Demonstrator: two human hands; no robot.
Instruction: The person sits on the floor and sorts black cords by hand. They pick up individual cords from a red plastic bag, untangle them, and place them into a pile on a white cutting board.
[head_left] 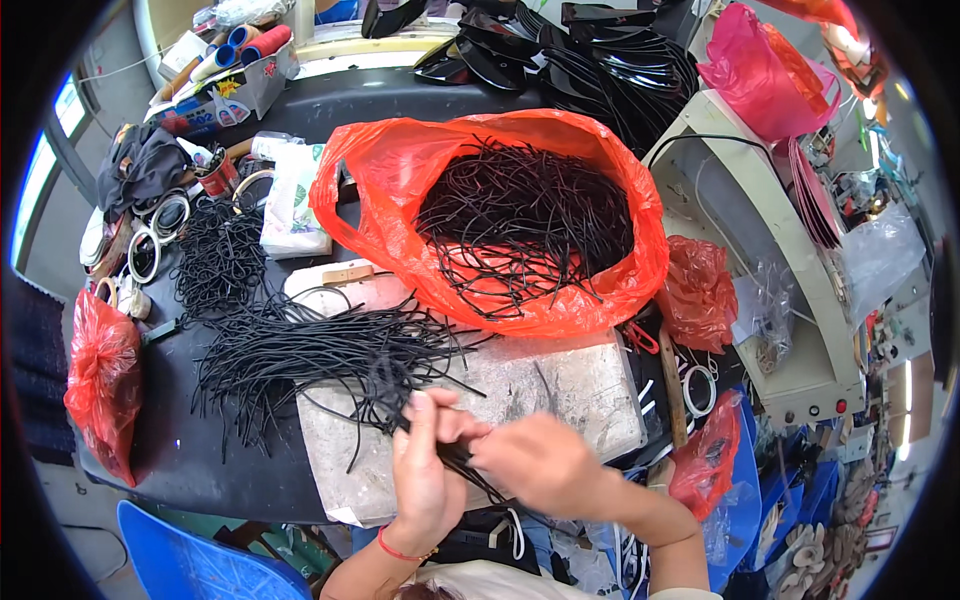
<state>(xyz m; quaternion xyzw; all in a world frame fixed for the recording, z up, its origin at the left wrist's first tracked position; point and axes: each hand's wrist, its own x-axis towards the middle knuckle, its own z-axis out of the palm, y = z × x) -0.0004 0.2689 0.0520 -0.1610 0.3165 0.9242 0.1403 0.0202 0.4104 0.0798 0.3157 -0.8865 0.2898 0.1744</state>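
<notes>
I see my left hand and right hand, fingers closed on black cords at lower centre; the loose pile may tangle and drag off the table.

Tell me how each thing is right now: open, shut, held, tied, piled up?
Left hand: closed on black cords.
Right hand: pinching the same cords.
Black cords: loose, spread across the worktop.
Big red bag: open, full of cords.
Small red bag: tied shut.
</notes>
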